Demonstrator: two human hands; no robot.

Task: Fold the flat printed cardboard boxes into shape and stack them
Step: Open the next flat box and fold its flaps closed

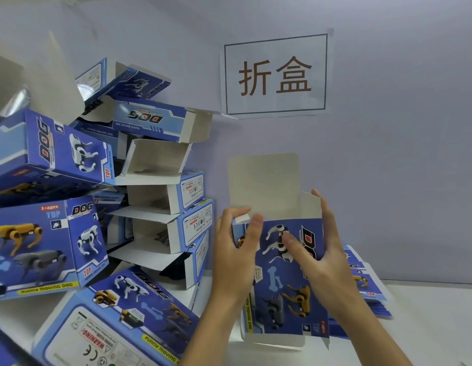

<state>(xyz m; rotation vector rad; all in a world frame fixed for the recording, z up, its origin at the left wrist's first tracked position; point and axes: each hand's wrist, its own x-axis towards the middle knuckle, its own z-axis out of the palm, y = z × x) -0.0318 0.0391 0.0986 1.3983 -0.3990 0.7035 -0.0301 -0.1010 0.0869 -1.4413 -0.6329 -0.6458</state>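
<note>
A blue printed box (279, 286) with robot-dog pictures stands upright in front of me, opened into a tube, its white top flap (264, 180) raised. My left hand (235, 247) grips the box's upper left corner, thumb on the front face. My right hand (316, 249) holds the upper right side, thumb across the front and fingers behind the right edge. A white bottom flap hangs below the box. To the left is an untidy stack of folded boxes (161, 180). A pile of flat boxes (367, 289) lies behind my right wrist.
The white table (427, 326) runs to a pale wall bearing a paper sign (275, 75) with two characters. More folded boxes (45, 247) crowd the left side and the near left edge, some leaning.
</note>
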